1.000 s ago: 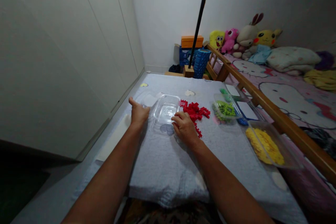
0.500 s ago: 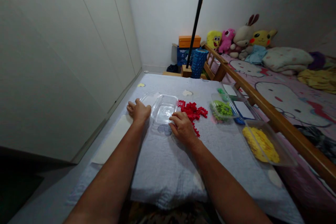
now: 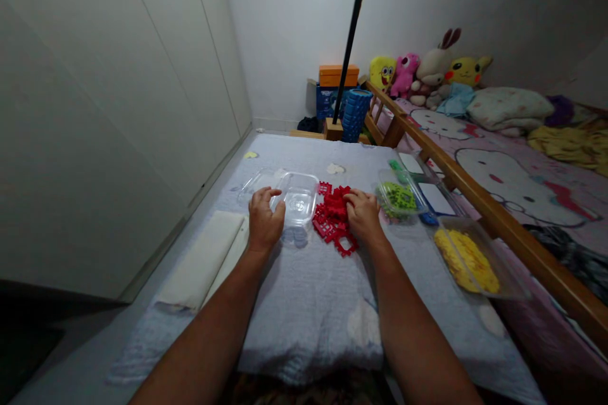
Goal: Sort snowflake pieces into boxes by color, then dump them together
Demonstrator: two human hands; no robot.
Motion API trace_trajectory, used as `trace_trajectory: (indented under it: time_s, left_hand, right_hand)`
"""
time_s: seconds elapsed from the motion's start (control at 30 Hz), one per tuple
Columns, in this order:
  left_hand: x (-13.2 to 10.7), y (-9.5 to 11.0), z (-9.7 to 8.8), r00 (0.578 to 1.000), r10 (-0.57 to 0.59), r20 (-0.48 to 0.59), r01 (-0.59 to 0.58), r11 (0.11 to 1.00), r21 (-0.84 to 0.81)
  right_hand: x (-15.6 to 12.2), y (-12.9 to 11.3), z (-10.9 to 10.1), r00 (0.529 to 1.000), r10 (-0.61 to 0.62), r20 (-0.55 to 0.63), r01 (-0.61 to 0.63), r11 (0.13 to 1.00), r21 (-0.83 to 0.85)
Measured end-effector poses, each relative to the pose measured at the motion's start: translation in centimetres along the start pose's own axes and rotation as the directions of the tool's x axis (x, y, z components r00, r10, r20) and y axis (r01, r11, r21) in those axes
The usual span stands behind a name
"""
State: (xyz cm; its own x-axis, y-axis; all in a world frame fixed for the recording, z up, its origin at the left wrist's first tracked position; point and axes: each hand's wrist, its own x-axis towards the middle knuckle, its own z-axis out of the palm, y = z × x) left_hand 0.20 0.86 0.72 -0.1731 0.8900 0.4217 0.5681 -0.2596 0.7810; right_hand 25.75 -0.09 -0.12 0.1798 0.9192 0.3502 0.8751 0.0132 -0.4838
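A clear plastic container (image 3: 300, 199) stands open on the cloth-covered table. My left hand (image 3: 266, 220) is at its left side, thumb and fingers apart, holding nothing; whether it touches the rim I cannot tell. A clear lid (image 3: 256, 185) lies behind that hand. To the container's right is a loose pile of red interlocking plastic pieces (image 3: 335, 209), some with square holes. My right hand (image 3: 365, 215) is on the pile's right edge, its fingers curled against the red pieces and the fingertips partly hidden among them.
At the right are a clear box of green pieces (image 3: 399, 196), a box of yellow pieces (image 3: 468, 262) and a white-topped box (image 3: 437, 199). A folded cream cloth (image 3: 202, 259) lies at the left. A wooden bed rail (image 3: 456, 183) borders the table's right side.
My right hand has moved from the container's right rim to the far side of the red pile, uncovering more pieces. My left hand has come off the lid, nearer the container.
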Motion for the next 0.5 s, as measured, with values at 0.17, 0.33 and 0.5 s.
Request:
trace_trajectory:
  time_s: [0.17,0.33,0.5]
  left_hand:
    - [-0.2,-0.8,0.2,0.999,-0.033,-0.007,0.032,0.998,-0.051]
    - [-0.1,-1.0,0.4,0.988,-0.155,-0.002,0.153,0.981,-0.12]
    - [-0.1,-0.9,0.3,0.969,-0.247,0.017,0.246,0.955,-0.163]
  right_hand:
    - [0.2,0.2,0.1,0.999,-0.027,-0.025,0.029,0.997,0.077]
    - [0.6,-0.3,-1.0,0.984,-0.058,-0.168,0.101,0.961,0.259]
    - [-0.3,-2.6,-1.0,0.975,-0.013,-0.222,0.141,0.807,0.573]
